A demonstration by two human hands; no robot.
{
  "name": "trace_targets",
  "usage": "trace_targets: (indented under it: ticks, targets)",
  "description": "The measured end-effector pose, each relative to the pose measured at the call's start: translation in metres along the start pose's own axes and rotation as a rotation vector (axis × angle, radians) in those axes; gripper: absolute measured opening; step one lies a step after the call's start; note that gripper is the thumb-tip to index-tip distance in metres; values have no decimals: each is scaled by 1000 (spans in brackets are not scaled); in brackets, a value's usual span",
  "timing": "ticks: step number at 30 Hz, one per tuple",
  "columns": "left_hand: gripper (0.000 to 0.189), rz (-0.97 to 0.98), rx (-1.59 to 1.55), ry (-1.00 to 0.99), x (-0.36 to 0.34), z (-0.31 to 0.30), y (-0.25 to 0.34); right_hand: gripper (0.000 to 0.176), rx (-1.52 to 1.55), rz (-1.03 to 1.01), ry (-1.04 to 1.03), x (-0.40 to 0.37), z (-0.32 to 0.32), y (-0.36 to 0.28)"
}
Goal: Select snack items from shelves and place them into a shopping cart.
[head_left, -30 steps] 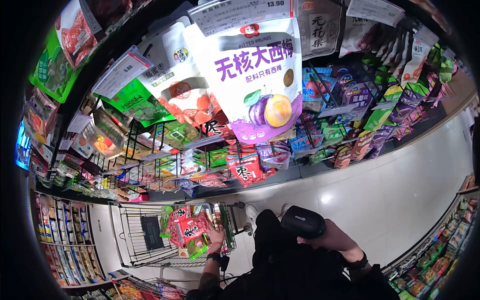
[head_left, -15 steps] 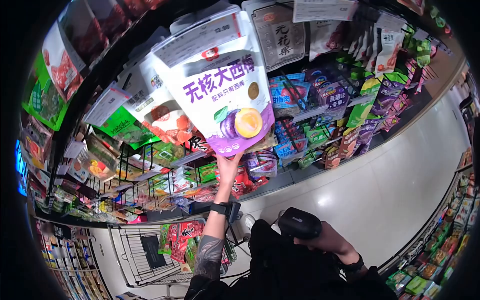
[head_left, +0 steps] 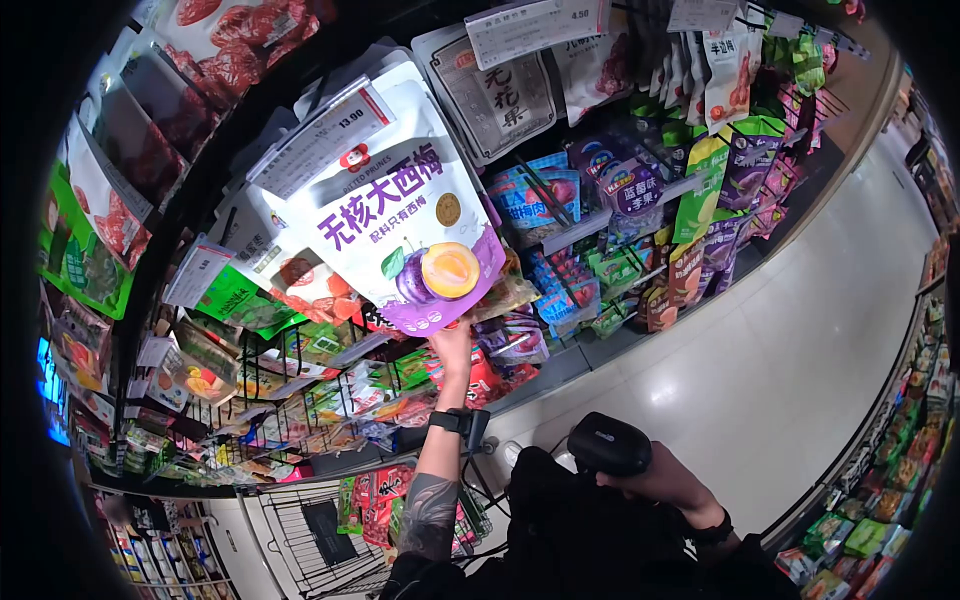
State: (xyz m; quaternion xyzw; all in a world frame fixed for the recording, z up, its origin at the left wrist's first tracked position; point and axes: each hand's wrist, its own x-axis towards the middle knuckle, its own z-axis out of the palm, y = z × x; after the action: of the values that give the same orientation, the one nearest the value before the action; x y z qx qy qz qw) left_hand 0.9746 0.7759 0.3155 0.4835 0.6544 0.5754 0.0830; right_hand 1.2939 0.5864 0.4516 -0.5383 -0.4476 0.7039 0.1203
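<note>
A large white and purple prune bag (head_left: 405, 220) hangs upright on the shelf, its top partly behind a price tag (head_left: 325, 135). At its bottom edge is my left hand (head_left: 452, 345), with the fingers mostly hidden behind the bag. A black watch is on that wrist. Low in the view, my right hand (head_left: 640, 475) is closed round a black rounded case (head_left: 608, 444). Right of the prune bag hangs a silver bag (head_left: 495, 90), and a red and white bag (head_left: 310, 285) is at its lower left.
Racks of snack packets (head_left: 630, 185) curve across the view. A wire shopping cart (head_left: 290, 520) holding red and green packets stands at the lower left. Grey floor (head_left: 720, 370) lies to the right, with another packet shelf (head_left: 880, 500) beyond it.
The prune bag has shifted left and down and appears smaller, now behind the price tag. My left hand has moved slightly down. My right hand still holds the black case.
</note>
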Motion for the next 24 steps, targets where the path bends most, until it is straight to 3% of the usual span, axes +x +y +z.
trace_targets:
  ticks: [2,5,8,12,14,18,19,20,23,24]
  targets:
    - [39,-65,-10,-97,4,-1,-15,42,3,10,-9,-1,-1,-2]
    - [35,-235,-307,-240,3,-1,-27,41,-14,18,-16,0,-1,-2]
    - [32,-364,-311,-264,-1,-8,-12,39,-17,-20,-13,1,-1,2]
    - [33,-344,-577,-211,-24,-24,7,35,59,-79,47,1,-1,13]
    - [32,-429,-675,-258,-39,-43,24,33,37,25,69,-5,-7,-1]
    - [32,-710,-1052,-289,-77,-71,39,32,83,11,104,3,-11,14]
    - [36,-795,-1090,-299,-92,-76,12,31,56,18,120,5,-11,17]
    - [35,-891,-1133,-244,-100,-78,21,31,51,29,119,4,-10,14]
    - [23,-1181,-1496,-262,-133,-95,-22,31,4,51,102,4,-9,5]
    - [20,-1152,-1730,-275,-138,-93,-26,31,-33,52,85,5,-8,5]
